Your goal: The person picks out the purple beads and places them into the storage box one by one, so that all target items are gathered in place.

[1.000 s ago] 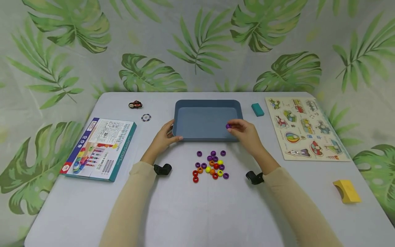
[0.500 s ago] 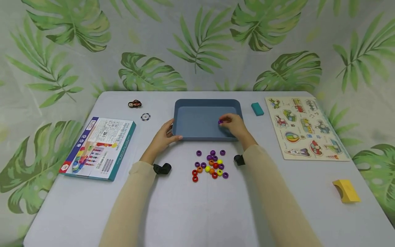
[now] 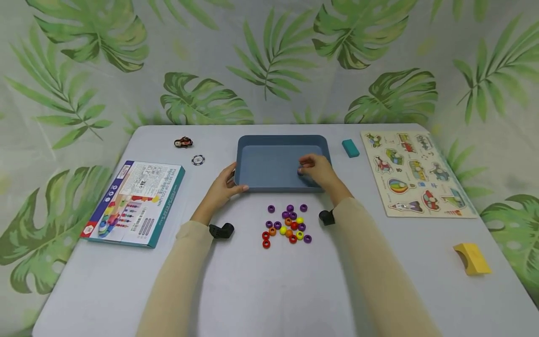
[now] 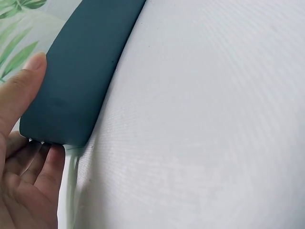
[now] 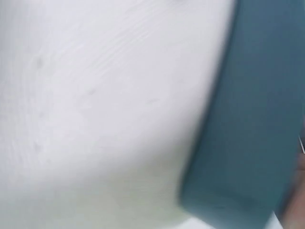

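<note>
A blue-grey rectangular tray (image 3: 269,189) lies towards the far side of the table. My left hand (image 3: 221,186) holds its near left corner; in the left wrist view the thumb lies along the tray wall (image 4: 81,71) and the fingers curl at the corner. Over the right part of the tray is my right hand (image 3: 321,172), thumb and forefinger spread a little apart. A small purple bead (image 3: 299,172) shows just by the thumb tip, low over the tray floor. In the right wrist view, the tray's outer wall (image 5: 243,124) hides most of that hand.
Several purple, red, orange and yellow beads (image 3: 289,224) lie in front of the tray. Left are a toy box (image 3: 136,203), a toy motorcycle (image 3: 183,142) and a poker chip (image 3: 198,160). Right are a teal block (image 3: 350,148), a picture puzzle board (image 3: 414,173) and a yellow arch block (image 3: 472,259).
My right hand has moved left and farther over the tray with the purple bead. Its fingers have since parted and the bead sits lower. The left hand stays on the tray corner.
</note>
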Tool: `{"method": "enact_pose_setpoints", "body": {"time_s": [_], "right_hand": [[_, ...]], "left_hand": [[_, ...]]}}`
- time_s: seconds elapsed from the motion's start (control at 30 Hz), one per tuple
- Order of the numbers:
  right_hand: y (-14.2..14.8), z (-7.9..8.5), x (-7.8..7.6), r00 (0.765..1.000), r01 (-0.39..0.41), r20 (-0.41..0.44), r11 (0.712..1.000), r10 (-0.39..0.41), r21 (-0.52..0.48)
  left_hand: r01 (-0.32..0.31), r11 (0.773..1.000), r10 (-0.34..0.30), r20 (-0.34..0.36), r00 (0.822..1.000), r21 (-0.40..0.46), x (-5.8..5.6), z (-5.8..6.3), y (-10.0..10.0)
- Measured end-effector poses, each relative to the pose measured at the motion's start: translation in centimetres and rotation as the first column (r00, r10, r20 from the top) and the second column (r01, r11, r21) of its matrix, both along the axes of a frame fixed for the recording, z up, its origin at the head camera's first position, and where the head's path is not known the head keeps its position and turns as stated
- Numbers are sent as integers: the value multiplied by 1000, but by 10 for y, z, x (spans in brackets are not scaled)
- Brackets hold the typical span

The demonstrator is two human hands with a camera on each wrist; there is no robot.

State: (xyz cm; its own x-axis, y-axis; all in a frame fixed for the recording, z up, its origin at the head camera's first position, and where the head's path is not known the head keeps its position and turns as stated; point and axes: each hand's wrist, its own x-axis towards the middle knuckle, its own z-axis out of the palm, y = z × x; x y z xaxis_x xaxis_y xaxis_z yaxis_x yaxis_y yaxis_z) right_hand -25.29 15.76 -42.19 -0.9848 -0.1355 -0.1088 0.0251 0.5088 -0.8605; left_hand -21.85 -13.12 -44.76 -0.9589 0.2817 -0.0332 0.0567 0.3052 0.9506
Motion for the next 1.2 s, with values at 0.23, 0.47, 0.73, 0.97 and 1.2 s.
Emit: {"method": "enact_pose_setpoints", "body": {"time_s": [0.23, 0.47, 0.73, 0.97, 1.2], "right_hand": [[5, 26, 34, 974, -195, -164, 951, 159, -239], [14, 7, 75, 944, -330, -108, 887, 311, -323], [24, -27, 91, 948, -317, -37, 933, 315, -169], [29, -39, 90, 946, -311, -102, 950, 309, -2], [22, -23, 98, 956, -271, -114, 963, 269, -4]], "left_hand": [[6, 1000, -6, -24, 1000, -10, 10, 19, 5], [-9, 1000, 9, -25, 1000, -8, 6, 13, 4], [2, 1000, -3, -41, 999, -7, -2, -3, 1], [5, 1000, -6, -37, 999, -10, 1, -1, 0], [5, 1000, -6, -33, 999, -11, 0, -4, -1]]}}
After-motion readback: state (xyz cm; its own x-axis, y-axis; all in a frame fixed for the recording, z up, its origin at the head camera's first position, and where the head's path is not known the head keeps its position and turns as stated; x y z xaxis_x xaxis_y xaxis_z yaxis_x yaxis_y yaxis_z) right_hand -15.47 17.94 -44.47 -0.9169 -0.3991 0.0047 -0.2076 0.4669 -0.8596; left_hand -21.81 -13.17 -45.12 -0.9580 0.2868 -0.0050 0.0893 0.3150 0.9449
